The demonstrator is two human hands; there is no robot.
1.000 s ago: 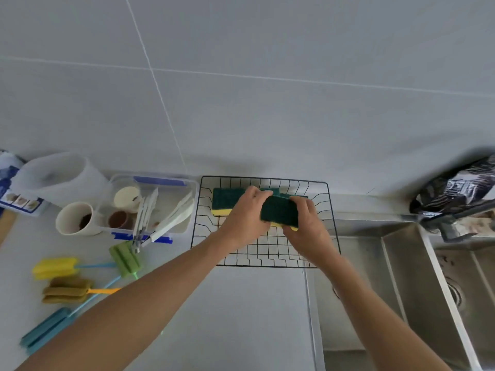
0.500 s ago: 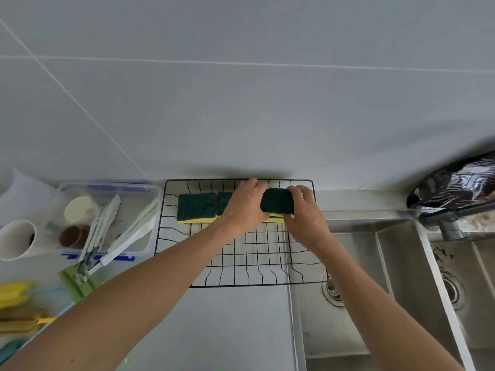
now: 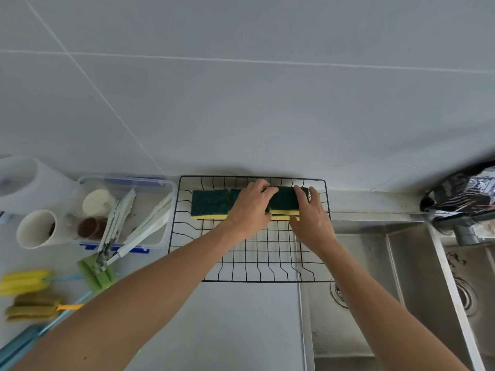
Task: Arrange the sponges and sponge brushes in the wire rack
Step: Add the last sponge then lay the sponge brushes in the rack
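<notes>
Sponges in rack, back row. I see left hand + right hand both gripping top sponge, stacked on another at right end. Left sponge lies flat, free; mid one mostly hidden under left hand. Brushes on counter far left: yellow, olive, green, blue. Sink at right.

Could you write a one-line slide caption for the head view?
Both hands, left and right, set a green-and-yellow sponge beside others along the wire rack's back edge.
</notes>
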